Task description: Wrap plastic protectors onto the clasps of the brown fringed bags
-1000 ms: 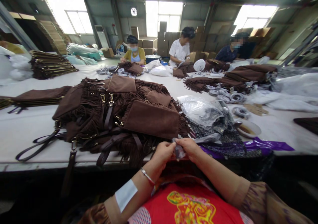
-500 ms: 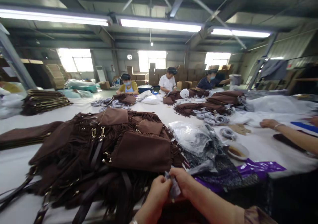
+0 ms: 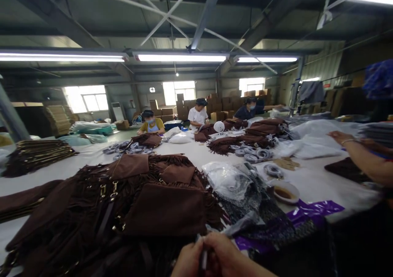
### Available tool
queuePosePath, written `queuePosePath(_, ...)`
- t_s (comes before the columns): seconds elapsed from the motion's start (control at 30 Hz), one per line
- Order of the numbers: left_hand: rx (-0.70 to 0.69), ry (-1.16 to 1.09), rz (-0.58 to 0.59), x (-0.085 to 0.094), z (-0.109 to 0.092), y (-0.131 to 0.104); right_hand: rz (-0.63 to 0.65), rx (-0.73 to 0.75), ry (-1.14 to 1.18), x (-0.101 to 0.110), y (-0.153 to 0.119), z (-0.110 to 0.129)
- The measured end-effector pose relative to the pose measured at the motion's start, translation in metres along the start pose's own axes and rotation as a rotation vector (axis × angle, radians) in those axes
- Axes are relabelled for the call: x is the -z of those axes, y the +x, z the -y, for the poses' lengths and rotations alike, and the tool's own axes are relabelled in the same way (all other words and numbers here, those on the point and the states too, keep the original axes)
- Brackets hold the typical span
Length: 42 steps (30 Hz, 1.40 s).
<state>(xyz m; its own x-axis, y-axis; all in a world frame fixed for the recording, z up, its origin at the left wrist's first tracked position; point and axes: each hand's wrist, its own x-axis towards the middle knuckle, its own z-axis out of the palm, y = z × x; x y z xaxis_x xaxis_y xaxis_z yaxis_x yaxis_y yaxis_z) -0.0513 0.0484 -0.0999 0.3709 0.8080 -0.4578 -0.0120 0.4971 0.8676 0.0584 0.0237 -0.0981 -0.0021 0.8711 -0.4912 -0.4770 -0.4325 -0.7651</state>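
At the bottom edge, my left hand and my right hand are pressed together with their fingers closed. Pinched between them is a small crumpled grey strip, possibly plastic film; fingers hide most of it. Just beyond lies a brown flat bag on a heap of dark brown fringed bags. Gold clips and straps show among the fringe. Right of the heap, close to my hands, are clear plastic wrap and a shiny purple plastic bag.
A white bowl of brown stuff and coiled grey straps rest on the white table. At right, a co-worker's arm reaches over. Several people sit across the table. Stacked brown pieces lie at far left.
The camera has tilted up, so the table and my hands appear lower. My hands stay together around the grey strip, now more hidden. The co-worker's hand at right is raised higher above the table.
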Motion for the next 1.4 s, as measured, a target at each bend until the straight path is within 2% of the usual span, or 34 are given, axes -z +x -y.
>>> queuePosePath(0.1, 0.021, 0.012, -0.075, -0.005, 0.001, -0.007, -0.111, 0.111, -0.144, 0.009, -0.011, -0.003)
queuePosePath(0.17, 0.025, 0.024, -0.089, -0.007, 0.0, -0.017, -0.166, 0.306, -0.341, 0.017, -0.025, -0.002)
queuePosePath(0.27, 0.01, 0.012, -0.042, -0.007, -0.004, -0.03, -0.195, 0.696, -0.703, 0.03, -0.042, 0.004)
queuePosePath(0.37, -0.012, -0.033, 0.035, -0.004, -0.006, -0.037, -0.079, 0.972, -1.039, 0.038, -0.047, 0.012)
queuePosePath(0.5, -0.012, -0.028, 0.107, 0.001, -0.005, -0.042, 0.072, 1.155, -1.31, 0.039, -0.04, 0.018)
queuePosePath(0.6, -0.086, 0.129, 0.085, 0.006, -0.005, -0.047, 0.114, 1.229, -1.405, 0.036, -0.034, 0.021)
queuePosePath(0.7, -0.318, 0.371, 0.038, 0.011, -0.004, -0.052, 0.184, 1.244, -1.508, 0.031, -0.034, 0.029)
queuePosePath(0.8, -0.49, 0.583, -0.004, 0.012, -0.001, -0.054, 0.253, 1.176, -1.602, 0.023, -0.036, 0.039)
queuePosePath(0.97, -0.565, 0.698, -0.032, 0.011, 0.003, -0.057, 0.331, 1.048, -1.654, 0.01, -0.037, 0.056)
queuePosePath(1.1, -0.542, 0.662, -0.041, 0.012, 0.002, -0.061, 0.44, 1.036, -1.754, 0.003, -0.036, 0.063)
queuePosePath(1.23, -0.489, 0.608, -0.065, 0.013, 0.002, -0.061, 0.443, 1.081, -1.845, 0.002, -0.033, 0.061)
queuePosePath(1.3, -0.376, 0.551, -0.03, 0.012, 0.001, -0.058, 0.437, 1.136, -1.886, 0.004, -0.032, 0.058)
queuePosePath(1.4, -0.042, 0.316, 0.105, 0.013, -0.006, -0.054, 0.428, 1.225, -1.853, 0.008, -0.033, 0.051)
